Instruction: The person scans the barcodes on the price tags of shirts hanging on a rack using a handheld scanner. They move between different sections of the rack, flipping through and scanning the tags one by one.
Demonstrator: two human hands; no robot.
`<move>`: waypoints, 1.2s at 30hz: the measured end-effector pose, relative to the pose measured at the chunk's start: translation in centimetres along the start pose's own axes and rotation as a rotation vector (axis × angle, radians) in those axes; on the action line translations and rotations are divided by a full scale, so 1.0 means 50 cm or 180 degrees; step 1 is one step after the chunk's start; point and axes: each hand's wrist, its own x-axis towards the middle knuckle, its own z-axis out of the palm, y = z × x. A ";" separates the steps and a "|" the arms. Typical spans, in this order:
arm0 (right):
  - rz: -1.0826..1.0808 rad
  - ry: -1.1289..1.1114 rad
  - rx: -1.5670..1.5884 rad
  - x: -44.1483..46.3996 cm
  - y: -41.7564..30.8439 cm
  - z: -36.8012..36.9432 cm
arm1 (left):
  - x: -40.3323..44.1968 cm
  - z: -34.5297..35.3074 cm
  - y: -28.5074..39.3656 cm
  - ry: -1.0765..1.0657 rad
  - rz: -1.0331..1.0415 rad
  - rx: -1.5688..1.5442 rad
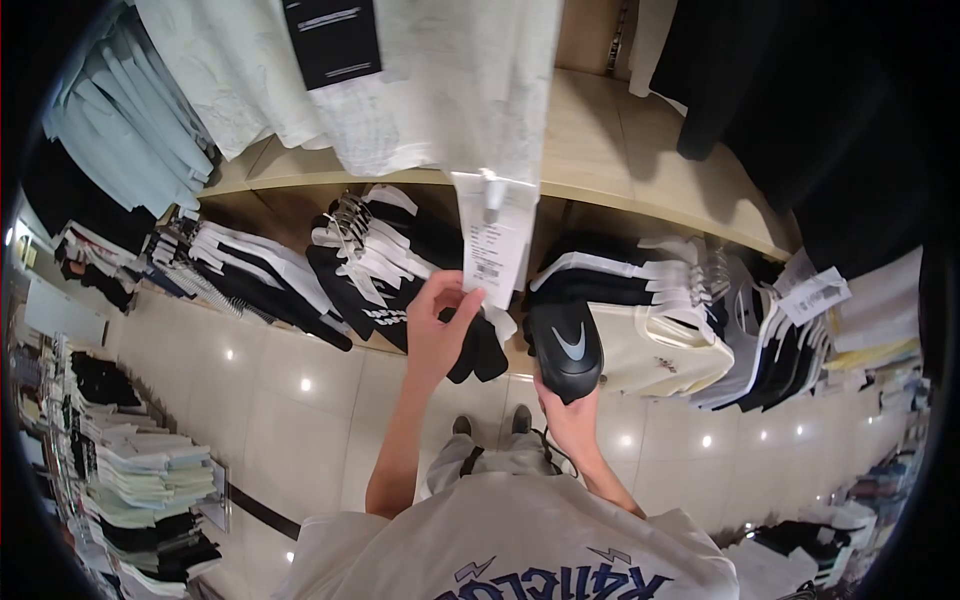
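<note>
My left hand (440, 325) pinches the lower edge of a white printed tag (497, 235) with thumb and fingertips. The tag hangs below a white garment (430, 110), and a small pale piece sits on its upper part. In my right hand (572, 410) is a black rounded device (568, 350) with a light curved mark on its top, held upright a little to the right of the tag. The fingers behind the device are mostly hidden. A black label (333, 40) hangs on the white garment at the top.
A wooden shelf (640, 130) runs across above hanging shirts. Dark and white clothes (390, 260) hang left of the tag, a cream shirt (660, 350) to the right. Folded clothes (150, 460) are stacked at lower left. Another white tag (815, 293) hangs at right.
</note>
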 end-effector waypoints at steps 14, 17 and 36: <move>-0.0756 0.0722 -0.0511 -0.029 -0.035 0.184 | 0.033 -0.073 0.028 -0.1003 0.0455 0.0465; -0.0848 0.0699 -0.0634 -0.033 -0.036 0.185 | 0.024 -0.068 0.023 -0.1018 0.0344 0.0230; -0.0618 0.0311 -0.0421 -0.035 -0.025 0.189 | -0.005 -0.057 0.022 -0.0601 0.0537 0.0337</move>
